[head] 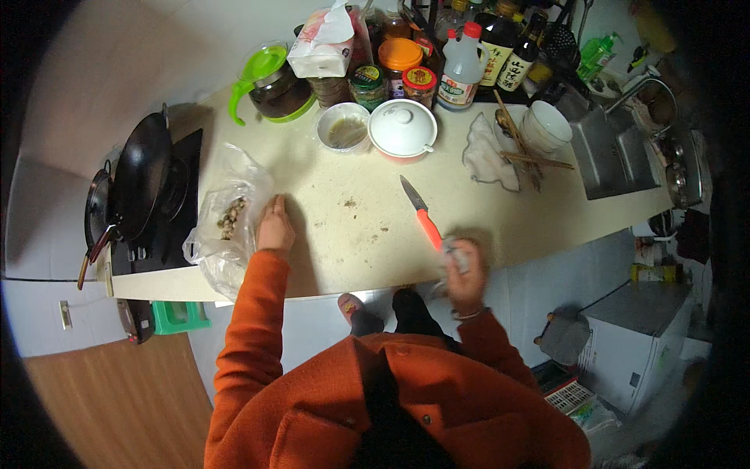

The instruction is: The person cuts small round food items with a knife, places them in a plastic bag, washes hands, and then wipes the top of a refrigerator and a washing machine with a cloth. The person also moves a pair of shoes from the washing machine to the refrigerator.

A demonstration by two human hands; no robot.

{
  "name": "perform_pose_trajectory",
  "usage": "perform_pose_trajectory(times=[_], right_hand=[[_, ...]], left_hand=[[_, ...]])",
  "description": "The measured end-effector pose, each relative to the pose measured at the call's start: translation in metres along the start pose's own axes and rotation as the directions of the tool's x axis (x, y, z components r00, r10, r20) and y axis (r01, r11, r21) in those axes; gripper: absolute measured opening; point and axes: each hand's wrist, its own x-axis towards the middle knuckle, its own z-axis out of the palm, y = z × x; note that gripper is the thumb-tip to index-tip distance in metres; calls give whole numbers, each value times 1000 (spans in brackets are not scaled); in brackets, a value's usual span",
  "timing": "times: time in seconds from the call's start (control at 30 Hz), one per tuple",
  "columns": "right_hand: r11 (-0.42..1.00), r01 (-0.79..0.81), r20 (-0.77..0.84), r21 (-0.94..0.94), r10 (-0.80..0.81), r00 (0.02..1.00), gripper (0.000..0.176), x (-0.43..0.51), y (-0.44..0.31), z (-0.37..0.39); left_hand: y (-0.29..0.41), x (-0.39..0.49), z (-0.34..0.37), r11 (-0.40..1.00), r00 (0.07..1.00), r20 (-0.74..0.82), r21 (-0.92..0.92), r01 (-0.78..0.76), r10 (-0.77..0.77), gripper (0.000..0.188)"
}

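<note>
My left hand (274, 225) rests on the countertop with its fingers straight, against the right side of a clear plastic bag (231, 182). Inside the bag is a small heap of brownish, rounded pieces (231, 218), too small to name surely. My right hand (467, 278) is blurred at the counter's front edge, closed around a crumpled whitish wad (457, 257), perhaps tissue or cloth. Just beyond it lies a kitchen knife (420, 205) with an orange-red handle, blade pointing away from me. Whether the wad touches the handle's end I cannot tell. Dark crumbs (350, 203) dot the countertop between my hands.
A wok (142, 173) stands on the cooktop at left. Along the back are a glass teapot (275, 88), a tissue pack (322, 44), jars, bottles, a bowl (344, 129) and a lidded pot (403, 132). A white cloth (489, 155), chopsticks (538, 159) and stacked bowls (546, 126) sit near the sink (615, 146).
</note>
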Motion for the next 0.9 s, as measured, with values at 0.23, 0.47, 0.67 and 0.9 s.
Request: perform_pose_trajectory(times=[0.23, 0.47, 0.67, 0.9], right_hand=[[874, 176, 112, -453, -140, 984, 21, -3, 3, 64], [757, 246, 104, -606, -232, 967, 20, 36, 19, 143], [895, 273, 172, -352, -225, 959, 14, 65, 3, 195], [743, 509, 341, -435, -388, 857, 19, 112, 6, 189]], left_hand=[[19, -49, -17, 931, 947, -270, -266, -248, 175, 37], [33, -127, -7, 814, 972, -228, -553, -178, 58, 21], [18, -120, 3, 799, 959, -280, -585, -136, -42, 14], [19, -120, 8, 842, 922, -386, -510, -174, -43, 8]])
